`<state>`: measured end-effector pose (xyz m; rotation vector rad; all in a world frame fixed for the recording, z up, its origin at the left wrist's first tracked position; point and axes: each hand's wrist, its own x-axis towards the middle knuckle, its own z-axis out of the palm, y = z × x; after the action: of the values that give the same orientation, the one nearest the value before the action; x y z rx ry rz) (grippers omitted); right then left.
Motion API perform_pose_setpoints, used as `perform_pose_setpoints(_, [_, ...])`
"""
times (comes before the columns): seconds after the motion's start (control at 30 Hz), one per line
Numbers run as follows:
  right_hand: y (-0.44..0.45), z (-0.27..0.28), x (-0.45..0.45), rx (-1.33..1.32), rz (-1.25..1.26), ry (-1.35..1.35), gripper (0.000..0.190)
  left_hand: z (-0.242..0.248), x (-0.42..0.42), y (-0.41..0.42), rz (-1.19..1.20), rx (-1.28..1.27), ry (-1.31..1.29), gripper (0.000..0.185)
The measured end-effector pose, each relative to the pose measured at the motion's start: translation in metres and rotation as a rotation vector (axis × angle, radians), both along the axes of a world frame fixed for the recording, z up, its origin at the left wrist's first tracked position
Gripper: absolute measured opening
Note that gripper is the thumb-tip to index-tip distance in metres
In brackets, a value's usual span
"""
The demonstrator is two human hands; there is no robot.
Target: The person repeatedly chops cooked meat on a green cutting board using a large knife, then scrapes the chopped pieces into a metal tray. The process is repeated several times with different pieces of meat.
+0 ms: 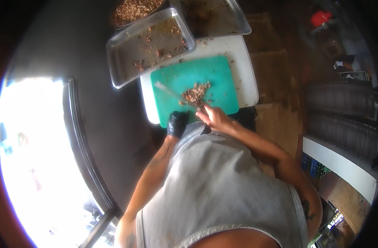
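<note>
My bare right hand (pixel 213 117) grips the handle of a long knife (pixel 168 90), whose blade points up and to the left across the green cutting board (pixel 165 113). A small heap of chopped meat (pixel 196 92) lies on the board beside the blade, with loose bits scattered around it. My left hand (pixel 177 124), in a black glove, rests at the board's near edge, left of the knife handle. Its fingers are curled, and whether anything is inside them is hidden. Beneath the green board lies a larger white board (pixel 246 77).
A metal tray (pixel 124 59) with scraps and grease overlaps the white board's far left corner. Behind it stand a second greasy tray (pixel 217 17) and a bowl heaped with chopped meat (pixel 136 11). A bright window (pixel 37 148) is at left, dark padded seating (pixel 341 105) at right.
</note>
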<state>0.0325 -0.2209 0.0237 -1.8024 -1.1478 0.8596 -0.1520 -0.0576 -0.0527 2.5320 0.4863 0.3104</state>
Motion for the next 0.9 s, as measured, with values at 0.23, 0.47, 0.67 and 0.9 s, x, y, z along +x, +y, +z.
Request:
perform_pose_setpoints(0.23, [-0.004, -0.013, 0.015, -0.159, 0.032, -0.135, 0.040, 0.004, -0.004, 0.008, 0.122, 0.112, 0.040, 0.010])
perform_pose_setpoints(0.47, [-0.054, -0.015, 0.074, -0.252, -0.531, -0.420, 0.039, 0.010, -0.040, 0.036, 0.123, 0.086, 0.215, 0.114])
perform_pose_setpoints(0.67, [-0.038, -0.027, -0.036, -0.284, -0.455, -0.260, 0.039, 0.003, -0.017, 0.063, 0.021, 0.103, 0.344, 0.119])
perform_pose_setpoints(0.9, [-0.072, -0.012, -0.064, -0.265, -0.882, 0.223, 0.037, 0.020, 0.063, 0.089, -0.362, 0.069, 0.282, 0.126])
